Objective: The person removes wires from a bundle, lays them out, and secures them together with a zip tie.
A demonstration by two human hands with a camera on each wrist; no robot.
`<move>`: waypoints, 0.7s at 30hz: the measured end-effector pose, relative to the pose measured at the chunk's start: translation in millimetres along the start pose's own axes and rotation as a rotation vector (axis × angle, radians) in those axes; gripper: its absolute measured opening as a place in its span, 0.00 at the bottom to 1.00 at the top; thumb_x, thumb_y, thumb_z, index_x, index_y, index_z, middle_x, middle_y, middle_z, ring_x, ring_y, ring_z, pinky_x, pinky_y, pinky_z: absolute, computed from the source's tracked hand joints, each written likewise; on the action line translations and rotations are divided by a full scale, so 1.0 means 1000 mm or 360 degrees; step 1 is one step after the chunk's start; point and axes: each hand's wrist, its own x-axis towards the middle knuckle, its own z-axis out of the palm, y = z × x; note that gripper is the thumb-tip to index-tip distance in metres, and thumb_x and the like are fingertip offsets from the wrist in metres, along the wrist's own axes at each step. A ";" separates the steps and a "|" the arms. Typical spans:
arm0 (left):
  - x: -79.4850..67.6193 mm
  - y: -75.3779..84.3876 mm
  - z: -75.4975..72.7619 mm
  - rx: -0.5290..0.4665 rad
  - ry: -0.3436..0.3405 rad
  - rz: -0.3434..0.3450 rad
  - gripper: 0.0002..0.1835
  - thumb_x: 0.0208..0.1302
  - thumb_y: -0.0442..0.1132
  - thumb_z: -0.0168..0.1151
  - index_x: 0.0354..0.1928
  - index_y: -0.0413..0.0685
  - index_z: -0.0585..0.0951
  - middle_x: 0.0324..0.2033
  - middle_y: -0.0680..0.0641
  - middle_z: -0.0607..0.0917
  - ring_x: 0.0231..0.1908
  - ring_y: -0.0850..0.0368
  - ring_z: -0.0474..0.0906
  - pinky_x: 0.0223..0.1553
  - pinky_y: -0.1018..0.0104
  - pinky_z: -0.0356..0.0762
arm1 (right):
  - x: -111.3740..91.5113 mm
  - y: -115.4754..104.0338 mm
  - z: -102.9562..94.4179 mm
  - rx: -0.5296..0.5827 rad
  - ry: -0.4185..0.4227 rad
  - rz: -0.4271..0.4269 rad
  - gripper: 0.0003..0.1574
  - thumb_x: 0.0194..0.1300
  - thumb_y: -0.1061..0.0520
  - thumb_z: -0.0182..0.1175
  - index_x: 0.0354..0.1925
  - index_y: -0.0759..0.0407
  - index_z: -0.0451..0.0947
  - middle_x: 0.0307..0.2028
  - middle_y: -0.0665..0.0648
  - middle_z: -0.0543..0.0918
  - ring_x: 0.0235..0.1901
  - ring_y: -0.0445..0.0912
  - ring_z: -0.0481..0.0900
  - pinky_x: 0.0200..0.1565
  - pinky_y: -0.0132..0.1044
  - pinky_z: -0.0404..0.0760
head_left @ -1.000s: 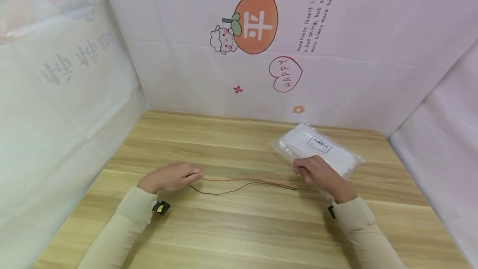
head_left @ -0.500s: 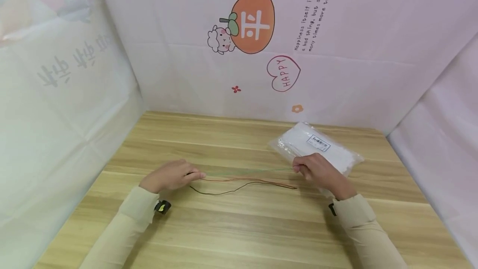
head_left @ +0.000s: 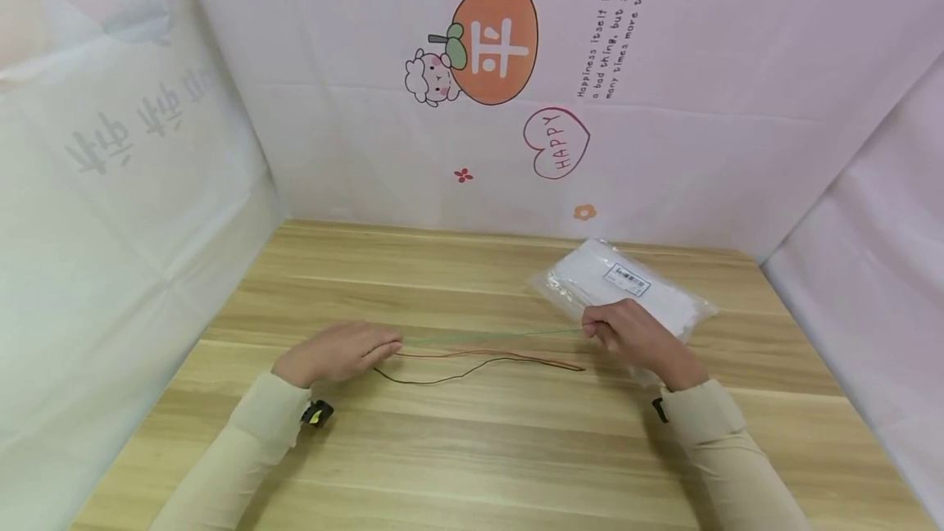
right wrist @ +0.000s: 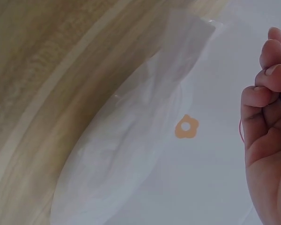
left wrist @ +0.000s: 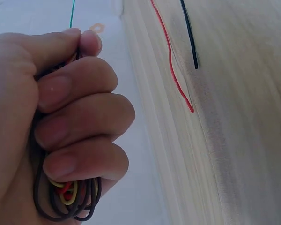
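My left hand point(head_left: 339, 351) grips a coiled bundle of wires point(left wrist: 68, 201), with black, yellow and red loops showing below the curled fingers in the left wrist view. From between its thumb and forefinger a thin green wire point(head_left: 494, 337) runs across to my right hand point(head_left: 637, 340), which pinches the far end. The green wire looks nearly straight between the hands. Beneath it on the table lie a red wire point(left wrist: 171, 61) and a black wire point(head_left: 428, 383), both loose. In the right wrist view, my right hand's fingers point(right wrist: 274, 79) are curled at the edge.
A clear plastic bag point(head_left: 575, 293) with white contents and a barcode label lies behind my right hand. The wooden table point(head_left: 472, 449) is bordered by printed cloth walls point(head_left: 354, 154) at the back and sides.
The right hand has shifted slightly up and right, and the green wire now slopes up toward it. The red and black wires stay on the table. The head view has drifted slightly.
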 end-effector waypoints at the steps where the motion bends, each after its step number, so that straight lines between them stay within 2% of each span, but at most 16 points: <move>1: 0.000 0.000 0.000 0.0009 0.0013 0.0012 0.15 0.86 0.48 0.45 0.46 0.53 0.79 0.42 0.55 0.85 0.44 0.58 0.81 0.47 0.54 0.79 | 0.000 0.000 0.000 0.0001 -0.0001 0.0001 0.22 0.62 0.78 0.63 0.26 0.53 0.77 0.22 0.42 0.74 0.24 0.30 0.64 0.31 0.28 0.69; 4: -0.001 0.001 0.002 0.0008 0.0041 0.0048 0.14 0.86 0.48 0.46 0.46 0.53 0.79 0.35 0.59 0.80 0.38 0.64 0.77 0.42 0.61 0.77 | 0.000 -0.001 -0.001 0.0006 -0.0006 0.0011 0.22 0.62 0.79 0.62 0.26 0.53 0.77 0.22 0.41 0.73 0.24 0.30 0.64 0.30 0.28 0.69; 6: -0.001 0.002 0.003 -0.0025 0.0050 0.0092 0.12 0.86 0.48 0.47 0.42 0.53 0.75 0.28 0.61 0.71 0.31 0.67 0.69 0.36 0.67 0.70 | -0.001 -0.001 -0.001 0.0009 -0.0013 0.0018 0.23 0.61 0.80 0.61 0.26 0.53 0.77 0.22 0.41 0.73 0.24 0.30 0.64 0.30 0.28 0.69; 10: -0.002 0.003 0.004 -0.0066 0.0068 0.0134 0.13 0.85 0.46 0.48 0.36 0.54 0.70 0.24 0.63 0.61 0.26 0.70 0.58 0.31 0.73 0.61 | -0.001 -0.002 -0.002 0.0024 -0.0031 0.0031 0.22 0.62 0.79 0.61 0.26 0.53 0.77 0.22 0.43 0.75 0.24 0.30 0.64 0.30 0.28 0.69; 14: -0.003 0.004 0.004 -0.0033 0.0059 0.0129 0.15 0.85 0.46 0.49 0.33 0.56 0.66 0.24 0.63 0.57 0.25 0.70 0.54 0.30 0.73 0.56 | -0.002 -0.003 -0.003 0.0053 -0.0039 0.0027 0.22 0.62 0.80 0.60 0.26 0.54 0.77 0.22 0.43 0.74 0.23 0.29 0.62 0.29 0.27 0.68; 21: -0.005 0.006 0.003 -0.0041 0.0040 0.0132 0.16 0.85 0.45 0.48 0.32 0.55 0.66 0.23 0.62 0.58 0.24 0.70 0.53 0.29 0.73 0.56 | -0.003 -0.003 -0.004 0.0073 -0.0038 0.0008 0.24 0.61 0.81 0.58 0.25 0.53 0.75 0.22 0.40 0.70 0.23 0.28 0.59 0.28 0.27 0.65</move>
